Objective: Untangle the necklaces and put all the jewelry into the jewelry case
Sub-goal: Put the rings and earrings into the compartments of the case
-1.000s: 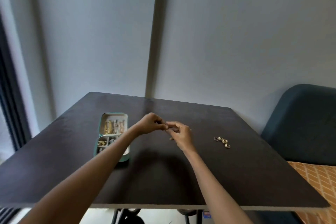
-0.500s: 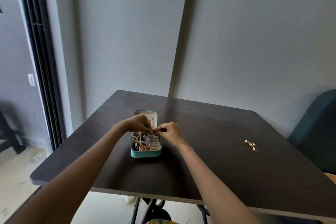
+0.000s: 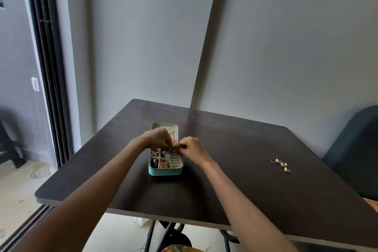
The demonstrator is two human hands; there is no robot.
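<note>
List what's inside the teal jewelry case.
The jewelry case shows small gold, blue and orange pieces in its near compartments and pale ring rolls. Both hands cover its middle; contents there are hidden.

head view: worn on the person's head | faces forward and down | bench (image 3: 255, 180) at arm's reach, wall behind | single view, nothing shared

2 bare forearms, no sleeves; left hand (image 3: 156, 137) and right hand (image 3: 192, 148) ungloved.
</note>
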